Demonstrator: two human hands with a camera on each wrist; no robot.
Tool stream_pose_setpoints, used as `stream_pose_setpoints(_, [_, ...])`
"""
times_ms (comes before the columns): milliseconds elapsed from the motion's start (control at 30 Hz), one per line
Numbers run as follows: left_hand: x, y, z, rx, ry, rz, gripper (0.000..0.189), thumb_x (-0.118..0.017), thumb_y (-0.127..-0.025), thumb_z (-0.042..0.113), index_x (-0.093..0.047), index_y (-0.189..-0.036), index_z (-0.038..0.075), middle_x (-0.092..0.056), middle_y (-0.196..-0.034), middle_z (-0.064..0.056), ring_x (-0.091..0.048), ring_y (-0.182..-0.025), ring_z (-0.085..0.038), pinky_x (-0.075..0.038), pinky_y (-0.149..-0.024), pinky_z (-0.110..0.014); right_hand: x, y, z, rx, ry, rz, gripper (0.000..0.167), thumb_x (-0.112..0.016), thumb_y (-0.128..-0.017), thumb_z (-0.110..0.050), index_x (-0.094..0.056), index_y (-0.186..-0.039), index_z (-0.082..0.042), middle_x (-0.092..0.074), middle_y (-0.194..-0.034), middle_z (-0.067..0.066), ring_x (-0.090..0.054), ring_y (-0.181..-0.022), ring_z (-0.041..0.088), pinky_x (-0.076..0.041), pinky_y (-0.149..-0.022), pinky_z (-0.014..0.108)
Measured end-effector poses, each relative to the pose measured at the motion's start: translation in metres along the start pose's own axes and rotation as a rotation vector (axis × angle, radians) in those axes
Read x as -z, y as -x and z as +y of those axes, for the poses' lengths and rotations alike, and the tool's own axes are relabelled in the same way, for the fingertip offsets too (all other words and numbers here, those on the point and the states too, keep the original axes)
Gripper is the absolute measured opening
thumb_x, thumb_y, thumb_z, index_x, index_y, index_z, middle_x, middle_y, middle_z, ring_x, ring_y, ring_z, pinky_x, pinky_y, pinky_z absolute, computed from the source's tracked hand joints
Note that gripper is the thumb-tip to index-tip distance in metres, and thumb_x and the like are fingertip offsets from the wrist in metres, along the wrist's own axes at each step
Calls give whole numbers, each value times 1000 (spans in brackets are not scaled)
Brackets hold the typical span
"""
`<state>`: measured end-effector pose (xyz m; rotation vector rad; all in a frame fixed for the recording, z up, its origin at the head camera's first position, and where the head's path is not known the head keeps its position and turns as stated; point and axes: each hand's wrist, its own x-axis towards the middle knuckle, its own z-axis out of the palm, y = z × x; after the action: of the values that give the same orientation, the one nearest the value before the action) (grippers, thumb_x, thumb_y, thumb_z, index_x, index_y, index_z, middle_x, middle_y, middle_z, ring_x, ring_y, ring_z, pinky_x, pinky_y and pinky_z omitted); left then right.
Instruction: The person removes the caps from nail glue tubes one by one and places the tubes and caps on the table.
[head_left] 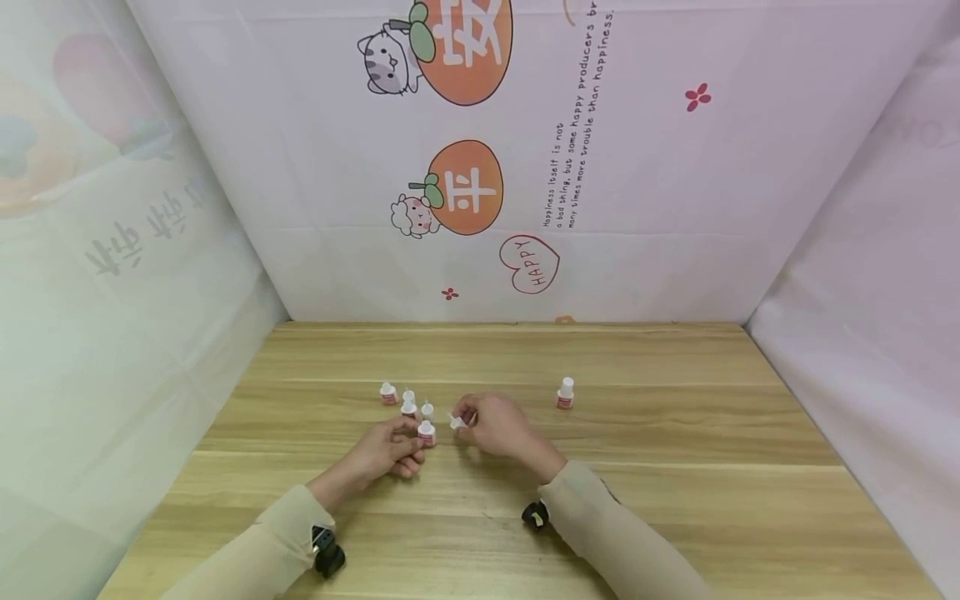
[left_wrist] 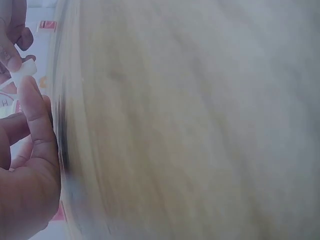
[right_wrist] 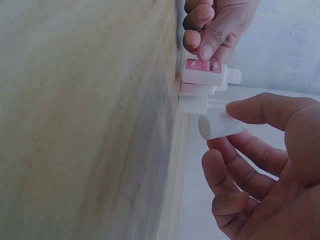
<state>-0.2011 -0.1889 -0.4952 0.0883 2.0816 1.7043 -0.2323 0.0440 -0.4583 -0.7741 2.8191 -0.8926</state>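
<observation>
My left hand (head_left: 386,450) holds a small white bottle (head_left: 427,433) with a pink label, upright on the table, thumb and fingers at its side. Its neck is bare in the right wrist view, where the bottle (right_wrist: 204,72) shows large. Just to the right, my right hand (head_left: 498,427) pinches a white cap (right_wrist: 220,125) between thumb and fingers, apart from the bottle. A thin stem sticks out of this cap in the head view. In the left wrist view the left hand's fingers (left_wrist: 37,120) hide most of the bottle.
Behind the held bottle, a white cap (head_left: 427,411) stands with its thin stem up. Close by are another bottle (head_left: 408,409) and, farther left, an uncapped bottle (head_left: 387,394). A capped bottle (head_left: 566,393) stands apart on the right. White printed cloth (head_left: 630,275) rises behind the wooden table (head_left: 675,500).
</observation>
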Motion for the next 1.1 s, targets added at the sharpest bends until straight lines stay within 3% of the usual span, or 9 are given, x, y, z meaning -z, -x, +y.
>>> stream_pose_setpoints(600, [16, 2, -4, -1, 5, 26, 36, -54, -101, 4, -46, -132, -11, -67, -83, -5, -64, -65, -6, -59, -59, -20, -11, -15, -3, 27, 41, -3, 16, -80, -82, -20, -71, -95, -20, -72, -89, -6, -63, -79, 6, -51, -71, 24])
stream_pose_setpoints(1100, [29, 2, -6, 29, -11, 66, 36, -55, -101, 5, -46, -132, -11, -67, -84, -7, -64, -63, -6, -59, -57, -20, -14, -23, -14, -13, 87, -31, 15, -81, -82, -23, -70, -92, -22, -74, -91, -7, -66, -84, 9, -53, -75, 27])
